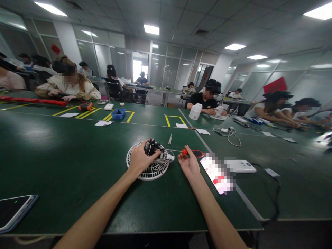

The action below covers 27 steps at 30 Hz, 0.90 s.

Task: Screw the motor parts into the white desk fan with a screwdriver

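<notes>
My left hand [141, 159] is closed around a black fan motor [151, 147], which sits on a round white fan grille [153, 173]. Thin white wires and a white plastic part [169, 157] lie beside the motor, over the grille. In my right hand [190, 164] is a screwdriver with a red and black handle [198, 153], gripped by the fingers near its front. Its thin shaft points left toward the motor; whether the tip touches anything cannot be made out. A small pointed whitish piece [170, 139] lies just beyond the grille.
A lit phone [216, 174] lies right of my right hand, near a white power bank-like block [241, 166] with a black cable. Another phone [17, 211] lies front left. Farther back are a blue bin [118, 114], paper slips and a white cable [234, 138]. People sit across the table.
</notes>
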### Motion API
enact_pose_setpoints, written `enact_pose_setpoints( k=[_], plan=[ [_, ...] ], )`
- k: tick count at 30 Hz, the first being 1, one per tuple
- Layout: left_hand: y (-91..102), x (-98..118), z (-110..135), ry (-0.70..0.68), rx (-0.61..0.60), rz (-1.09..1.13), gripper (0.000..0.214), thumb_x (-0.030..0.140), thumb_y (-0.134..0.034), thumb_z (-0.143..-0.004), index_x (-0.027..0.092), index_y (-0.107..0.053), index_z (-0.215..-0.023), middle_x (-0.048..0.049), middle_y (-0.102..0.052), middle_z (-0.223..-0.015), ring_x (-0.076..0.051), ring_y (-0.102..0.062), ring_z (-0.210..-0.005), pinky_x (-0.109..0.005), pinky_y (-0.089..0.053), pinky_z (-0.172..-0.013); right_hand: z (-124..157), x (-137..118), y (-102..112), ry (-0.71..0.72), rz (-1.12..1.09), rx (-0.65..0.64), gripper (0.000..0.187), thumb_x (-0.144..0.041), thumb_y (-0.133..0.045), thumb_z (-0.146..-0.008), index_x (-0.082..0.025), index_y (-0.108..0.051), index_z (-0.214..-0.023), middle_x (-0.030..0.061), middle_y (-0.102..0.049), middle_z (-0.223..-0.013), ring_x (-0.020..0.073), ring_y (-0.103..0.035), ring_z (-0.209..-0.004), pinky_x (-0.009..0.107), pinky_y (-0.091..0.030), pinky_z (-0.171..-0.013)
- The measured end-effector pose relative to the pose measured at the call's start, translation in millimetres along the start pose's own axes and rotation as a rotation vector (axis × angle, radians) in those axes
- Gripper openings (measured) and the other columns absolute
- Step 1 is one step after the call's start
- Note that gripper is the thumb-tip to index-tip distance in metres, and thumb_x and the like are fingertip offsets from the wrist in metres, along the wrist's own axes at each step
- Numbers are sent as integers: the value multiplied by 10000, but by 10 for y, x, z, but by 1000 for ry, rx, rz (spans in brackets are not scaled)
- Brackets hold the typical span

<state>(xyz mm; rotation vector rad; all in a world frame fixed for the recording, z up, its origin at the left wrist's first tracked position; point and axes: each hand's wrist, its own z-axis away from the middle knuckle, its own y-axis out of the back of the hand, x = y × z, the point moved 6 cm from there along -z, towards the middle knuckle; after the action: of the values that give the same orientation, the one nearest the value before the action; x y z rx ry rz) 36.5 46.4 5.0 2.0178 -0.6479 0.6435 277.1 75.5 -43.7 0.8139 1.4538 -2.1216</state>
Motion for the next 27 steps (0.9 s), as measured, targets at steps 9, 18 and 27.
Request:
enact_pose_setpoints(
  k=[9, 18, 27],
  plan=[
    [-21, -53, -9, 22, -1, -8, 673, 661, -707, -788, 221, -650, -1294, -121, -773, -1063, -331, -721, -1038, -483, -521, -992, 69, -51, -64, 24, -112, -10, 251, -19, -783, -752, -195, -621, -825, 4, -742, -788, 120, -728, -751, 220, -630, -743],
    [-33, -68, -10, 16, 1, -4, 674, 673, -689, -800, 217, -649, -1294, -122, -775, -1059, -327, -724, -1023, -478, -528, -980, 26, -36, -10, 34, 16, 0, 264, -206, -852, -748, -232, -638, -900, -65, -647, -623, 94, -610, -514, 203, -590, -569],
    [-9, -36, -8, 20, -5, -12, 672, 673, -692, -799, 213, -653, -1286, -127, -771, -1075, -333, -722, -1038, -487, -525, -991, 46, -54, -48, 26, -99, -6, 255, -39, -794, -741, -200, -604, -793, 8, -740, -774, 130, -737, -751, 242, -641, -760]
  ],
)
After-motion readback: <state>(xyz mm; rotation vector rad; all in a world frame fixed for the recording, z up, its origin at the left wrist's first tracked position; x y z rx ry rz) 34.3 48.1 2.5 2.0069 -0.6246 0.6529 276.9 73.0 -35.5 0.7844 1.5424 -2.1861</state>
